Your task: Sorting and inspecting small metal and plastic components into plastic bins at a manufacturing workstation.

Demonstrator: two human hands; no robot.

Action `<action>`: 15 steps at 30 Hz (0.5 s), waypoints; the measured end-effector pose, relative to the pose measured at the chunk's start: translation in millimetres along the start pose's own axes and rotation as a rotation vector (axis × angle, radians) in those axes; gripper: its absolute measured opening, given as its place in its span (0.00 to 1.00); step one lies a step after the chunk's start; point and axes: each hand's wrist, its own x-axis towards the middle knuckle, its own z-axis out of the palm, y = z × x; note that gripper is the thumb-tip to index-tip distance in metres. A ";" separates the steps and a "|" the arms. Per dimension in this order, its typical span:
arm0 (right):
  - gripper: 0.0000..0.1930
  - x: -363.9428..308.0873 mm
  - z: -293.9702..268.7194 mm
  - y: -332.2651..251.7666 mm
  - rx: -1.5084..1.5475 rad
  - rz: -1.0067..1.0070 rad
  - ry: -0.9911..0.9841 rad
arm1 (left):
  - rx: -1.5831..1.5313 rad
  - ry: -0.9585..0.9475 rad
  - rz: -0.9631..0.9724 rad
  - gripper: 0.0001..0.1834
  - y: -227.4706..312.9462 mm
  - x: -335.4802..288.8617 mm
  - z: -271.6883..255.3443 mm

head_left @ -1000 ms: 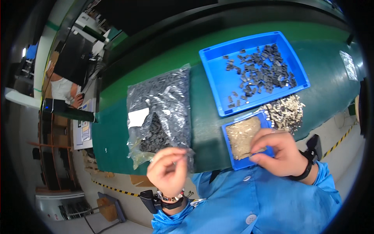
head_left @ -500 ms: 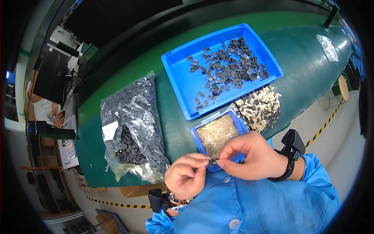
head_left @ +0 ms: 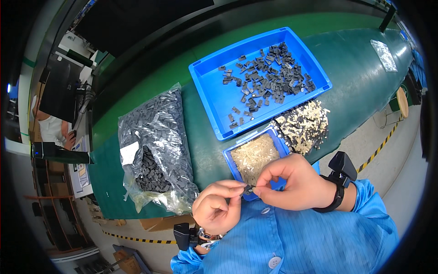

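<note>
The left hand [head_left: 218, 206] has its grip pinched, thumb to forefinger, on a small dark piece [head_left: 248, 189]. The right hand [head_left: 294, 182] meets it from the other side, its grip closed on the same piece by the fingertips; finer detail is too small to tell. The piece is held in front of the near end of the small blue box [head_left: 281, 142], which contains pale pieces [head_left: 253, 157] and sits at the near edge of the worktop [head_left: 351, 96], close to the wearer's jacket [head_left: 292, 242].

The large blue tray [head_left: 216, 98] lies just beyond the box, with dark pieces [head_left: 278, 75] gathered toward its right side and bare floor at its left. A mixed pile [head_left: 303, 125] fills the corner by the tray's near rim and the box's right wall. A strip of open worktop separates the box from the clear bag [head_left: 157, 128] of dark parts, whose crumpled mouth reaches the near edge. Right of the tray, open surface runs to a flat packet [head_left: 384, 55].
</note>
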 end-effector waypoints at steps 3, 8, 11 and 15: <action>0.06 0.1 0.5 -0.6 -0.005 0.025 0.000 | -0.007 0.008 0.001 0.18 -0.3 -0.1 -0.1; 0.05 -0.5 1.5 0.8 0.031 -0.003 0.009 | 0.002 0.000 -0.010 0.19 1.9 1.1 -0.2; 0.05 -0.4 1.0 1.4 0.057 -0.012 0.029 | 0.007 0.006 -0.007 0.19 1.8 0.7 0.0; 0.05 -0.4 2.1 3.0 0.078 -0.033 0.012 | -0.001 0.016 0.002 0.19 1.0 1.0 0.8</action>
